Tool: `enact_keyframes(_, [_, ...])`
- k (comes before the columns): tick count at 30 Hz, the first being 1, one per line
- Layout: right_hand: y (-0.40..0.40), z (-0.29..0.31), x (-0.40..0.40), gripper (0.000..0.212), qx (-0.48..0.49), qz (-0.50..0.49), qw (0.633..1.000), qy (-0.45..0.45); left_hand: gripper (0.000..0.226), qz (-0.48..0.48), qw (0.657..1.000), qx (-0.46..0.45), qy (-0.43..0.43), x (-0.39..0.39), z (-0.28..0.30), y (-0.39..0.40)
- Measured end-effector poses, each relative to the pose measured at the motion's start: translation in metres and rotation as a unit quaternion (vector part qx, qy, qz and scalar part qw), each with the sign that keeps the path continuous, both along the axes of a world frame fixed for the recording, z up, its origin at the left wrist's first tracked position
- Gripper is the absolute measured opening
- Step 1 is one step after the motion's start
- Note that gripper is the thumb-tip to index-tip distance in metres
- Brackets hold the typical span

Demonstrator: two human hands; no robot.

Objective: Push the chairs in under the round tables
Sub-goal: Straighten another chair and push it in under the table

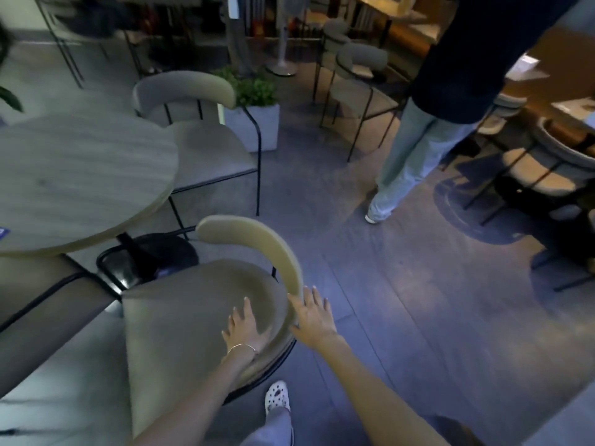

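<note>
A square, pale planter (254,127) stood on the floor behind the far chair and held a leafy green plant (254,88). No writing could be read anywhere; a small blue label (4,232) at the round table's near edge was too blurred to make out.

The round table (74,178) had a light wood-grain top on a black post and a round black base (154,255). The nearer chair (199,317) stood just beside it, its rounded, fabric-covered seat mostly out from under the top, with a padded curved backrest (257,243) on a thin black metal frame. The far chair (199,136), of the same build, sat with its seat partly tucked under the table's far edge.

The left hand (241,329), a thin bracelet (241,347) at its wrist, lay flat on the nearer chair's seat with fingers spread and grasping nothing. The right hand (314,317) was open too, fingers extended, at the seat's rim by the backrest's lower end; whether it touched could not be told.

A white perforated clog (277,397) showed below. Another person's pale trouser legs (405,165) stood on the grey plank floor (370,317).
</note>
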State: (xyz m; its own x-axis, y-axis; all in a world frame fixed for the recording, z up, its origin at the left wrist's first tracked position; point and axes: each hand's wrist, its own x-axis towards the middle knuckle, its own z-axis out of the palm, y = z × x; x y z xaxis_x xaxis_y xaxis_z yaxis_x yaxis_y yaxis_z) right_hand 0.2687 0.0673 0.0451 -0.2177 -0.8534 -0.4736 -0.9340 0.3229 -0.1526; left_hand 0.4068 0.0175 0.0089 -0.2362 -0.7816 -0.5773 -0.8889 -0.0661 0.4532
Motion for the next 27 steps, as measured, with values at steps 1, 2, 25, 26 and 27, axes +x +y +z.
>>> enact_keyframes(1, [-0.011,0.001,-0.008,0.065,-0.004,0.012,1.000,0.000,0.090,0.015,1.000,-0.004,0.004,-0.009,-0.001,-0.007])
enact_keyframes(2, [-0.022,0.002,-0.016,0.065,-0.008,0.022,1.000,0.002,0.090,0.025,1.000,-0.009,0.005,-0.018,0.000,-0.017])
enact_keyframes(25, [-0.200,-0.008,-0.105,0.062,0.016,0.300,0.953,0.030,0.087,0.314,0.949,0.001,0.022,-0.108,-0.003,-0.123])
enact_keyframes(26, [-0.207,-0.010,-0.111,0.062,0.019,0.319,0.947,0.030,0.087,0.329,0.944,0.001,0.018,-0.114,-0.004,-0.125])
enact_keyframes(27, [-0.214,-0.012,-0.117,0.063,0.023,0.338,0.940,0.028,0.087,0.346,0.938,0.003,0.015,-0.119,-0.005,-0.126])
